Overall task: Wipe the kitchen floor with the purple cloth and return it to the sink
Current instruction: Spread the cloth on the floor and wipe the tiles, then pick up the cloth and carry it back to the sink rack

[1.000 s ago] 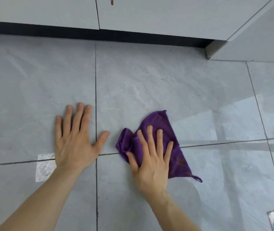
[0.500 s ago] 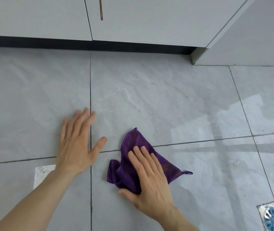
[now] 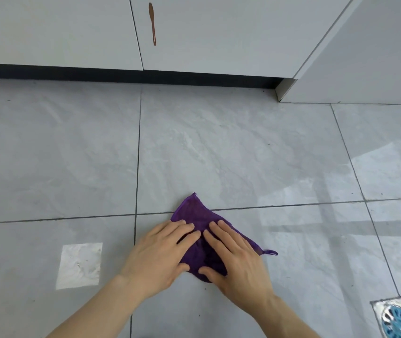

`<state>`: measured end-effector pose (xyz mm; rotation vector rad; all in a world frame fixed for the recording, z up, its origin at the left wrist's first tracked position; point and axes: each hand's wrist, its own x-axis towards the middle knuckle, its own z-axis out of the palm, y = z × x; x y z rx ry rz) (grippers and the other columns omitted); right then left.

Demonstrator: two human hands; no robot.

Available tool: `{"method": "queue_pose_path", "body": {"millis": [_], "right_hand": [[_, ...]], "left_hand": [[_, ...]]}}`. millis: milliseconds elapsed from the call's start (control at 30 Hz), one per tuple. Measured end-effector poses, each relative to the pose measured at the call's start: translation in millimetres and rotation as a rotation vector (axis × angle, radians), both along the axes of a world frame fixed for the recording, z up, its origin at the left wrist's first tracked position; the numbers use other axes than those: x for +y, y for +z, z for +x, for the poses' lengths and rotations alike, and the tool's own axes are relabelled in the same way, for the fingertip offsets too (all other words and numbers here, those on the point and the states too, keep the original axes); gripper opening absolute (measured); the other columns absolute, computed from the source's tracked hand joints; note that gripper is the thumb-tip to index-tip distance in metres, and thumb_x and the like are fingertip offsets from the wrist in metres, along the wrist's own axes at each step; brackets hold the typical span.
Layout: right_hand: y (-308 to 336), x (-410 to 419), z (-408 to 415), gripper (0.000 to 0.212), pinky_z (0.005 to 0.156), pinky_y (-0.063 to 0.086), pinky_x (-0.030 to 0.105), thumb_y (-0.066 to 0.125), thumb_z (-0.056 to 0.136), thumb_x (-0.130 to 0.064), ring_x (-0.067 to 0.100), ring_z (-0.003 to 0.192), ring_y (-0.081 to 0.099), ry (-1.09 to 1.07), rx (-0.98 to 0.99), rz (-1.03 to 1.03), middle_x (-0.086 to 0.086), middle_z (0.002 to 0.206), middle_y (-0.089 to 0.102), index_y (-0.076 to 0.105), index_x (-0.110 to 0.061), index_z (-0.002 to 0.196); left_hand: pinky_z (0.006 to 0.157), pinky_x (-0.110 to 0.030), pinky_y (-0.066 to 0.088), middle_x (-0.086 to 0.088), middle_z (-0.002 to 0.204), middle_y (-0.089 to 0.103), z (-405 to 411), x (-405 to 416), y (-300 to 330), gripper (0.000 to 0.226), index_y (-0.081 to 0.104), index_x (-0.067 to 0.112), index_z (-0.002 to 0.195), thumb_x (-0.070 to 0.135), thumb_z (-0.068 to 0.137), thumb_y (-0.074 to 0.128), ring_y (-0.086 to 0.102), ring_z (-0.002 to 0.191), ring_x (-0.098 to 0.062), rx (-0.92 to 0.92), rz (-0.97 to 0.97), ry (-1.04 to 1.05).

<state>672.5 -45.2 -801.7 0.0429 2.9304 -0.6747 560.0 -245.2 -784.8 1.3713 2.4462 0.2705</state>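
The purple cloth [image 3: 195, 212] lies crumpled on the grey tiled floor [image 3: 231, 152], across a grout line. Its far corner points toward the cabinets and a small hanging loop sticks out at its right. My left hand [image 3: 159, 252] rests on the cloth's left part, fingers curved over the fabric. My right hand [image 3: 236, 256] presses flat on its right part, thumb at the near edge. Both hands cover most of the cloth. The sink is out of view.
White cabinet doors [image 3: 206, 32] with a brown handle [image 3: 152, 23] stand above a dark kickboard along the far side. A white panel [image 3: 370, 69] juts out at the right. A metal floor drain [image 3: 398, 319] with a blue grate sits near right. A pale square patch [image 3: 80, 264] marks the floor at left.
My left hand has moved right from the bare floor onto the cloth, beside my right hand. The cloth has been drawn nearer to me and bunched. The view has tilted up.
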Motion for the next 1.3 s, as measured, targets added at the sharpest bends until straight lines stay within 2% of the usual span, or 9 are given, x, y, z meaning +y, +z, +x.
{"method": "queue_pose_path", "body": {"millis": [67, 200, 333, 433, 500, 600, 833, 1100, 1300], "right_hand": [[0, -3, 4, 0.063, 0.113, 0.043, 0.032, 0.067, 0.086, -0.051, 0.01, 0.147, 0.036, 0.03, 0.019, -0.02, -0.012, 0.153, 0.049, 0.052, -0.029, 0.144], [7, -12, 15, 0.052, 0.096, 0.053, 0.029, 0.072, 0.084, -0.031, 0.013, 0.128, 0.057, 0.124, 0.049, -0.001, -0.013, 0.136, 0.063, 0.06, -0.027, 0.134], [4, -24, 30, 0.048, 0.062, 0.052, 0.027, 0.07, 0.07, -0.007, 0.016, 0.083, 0.058, 0.173, 0.059, 0.047, -0.011, 0.102, 0.067, 0.064, -0.024, 0.116], [9, -25, 36, 0.04, 0.05, 0.041, 0.024, 0.07, 0.061, -0.008, 0.014, 0.069, 0.053, 0.18, -0.023, 0.043, -0.011, 0.082, 0.059, 0.063, -0.027, 0.097], [18, -19, 37, 0.032, 0.051, 0.044, 0.027, 0.065, 0.065, -0.013, 0.015, 0.069, 0.054, 0.193, -0.08, -0.031, -0.01, 0.08, 0.058, 0.059, -0.027, 0.094], [39, -3, 30, 0.029, 0.059, 0.051, 0.039, 0.056, 0.072, -0.021, 0.02, 0.075, 0.059, 0.171, -0.115, -0.092, -0.007, 0.085, 0.061, 0.058, -0.029, 0.1], [111, 39, -32, 0.029, 0.067, 0.054, 0.043, 0.071, 0.085, -0.029, 0.025, 0.083, 0.067, -0.008, 0.01, -0.076, -0.007, 0.098, 0.071, 0.062, -0.031, 0.112], [207, 59, -73, 0.035, 0.064, 0.052, 0.039, 0.066, 0.082, -0.017, 0.024, 0.08, 0.064, -0.08, 0.083, -0.008, -0.009, 0.097, 0.07, 0.059, -0.034, 0.113], [317, 58, -73, 0.028, 0.06, 0.047, 0.036, 0.064, 0.086, -0.016, 0.025, 0.08, 0.064, -0.149, 0.041, -0.001, -0.009, 0.096, 0.07, 0.06, -0.028, 0.111]], "left_hand": [[0.089, -0.034, 0.061, 0.006, 0.118, 0.071, 13, 3, 2, 0.07, 0.067, 0.025, 0.121, 0.042, 0.058, 0.093, 0.069, 0.106, -0.018, 0.015, -0.008, 0.044], [0.058, -0.032, 0.058, 0.008, 0.092, 0.062, 39, 0, -4, 0.068, 0.061, 0.026, 0.107, 0.015, 0.048, 0.094, 0.061, 0.08, -0.019, 0.027, -0.072, 0.125], [0.044, -0.026, 0.052, 0.011, 0.085, 0.06, 58, -10, -4, 0.069, 0.057, 0.031, 0.104, 0.02, 0.046, 0.094, 0.062, 0.072, -0.014, -0.08, -0.07, 0.128], [0.063, -0.027, 0.054, 0.012, 0.099, 0.063, 63, -15, 3, 0.054, 0.052, 0.035, 0.115, 0.036, 0.071, 0.084, 0.065, 0.086, -0.014, -0.247, -0.061, 0.109], [0.082, -0.032, 0.051, 0.014, 0.112, 0.06, 62, -14, 11, 0.039, 0.047, 0.04, 0.122, 0.042, 0.089, 0.068, 0.06, 0.1, -0.014, -0.412, -0.04, 0.153], [0.088, -0.035, 0.049, 0.017, 0.113, 0.059, 54, -7, 29, 0.034, 0.045, 0.044, 0.119, 0.043, 0.091, 0.065, 0.059, 0.1, -0.013, -0.521, 0.006, 0.208], [0.077, -0.036, 0.051, 0.02, 0.106, 0.056, -12, 21, 102, 0.044, 0.035, 0.04, 0.113, 0.028, 0.09, 0.07, 0.061, 0.087, -0.019, -0.382, 0.124, 0.281], [0.068, -0.031, 0.047, 0.02, 0.106, 0.048, -57, 38, 205, 0.047, 0.041, 0.043, 0.105, 0.008, 0.083, 0.063, 0.057, 0.077, -0.011, -0.239, 0.144, 0.276], [0.067, -0.031, 0.047, 0.02, 0.1, 0.048, -63, 39, 317, 0.045, 0.042, 0.041, 0.103, 0.009, 0.083, 0.067, 0.056, 0.073, -0.012, -0.2, 0.103, 0.315]]}}
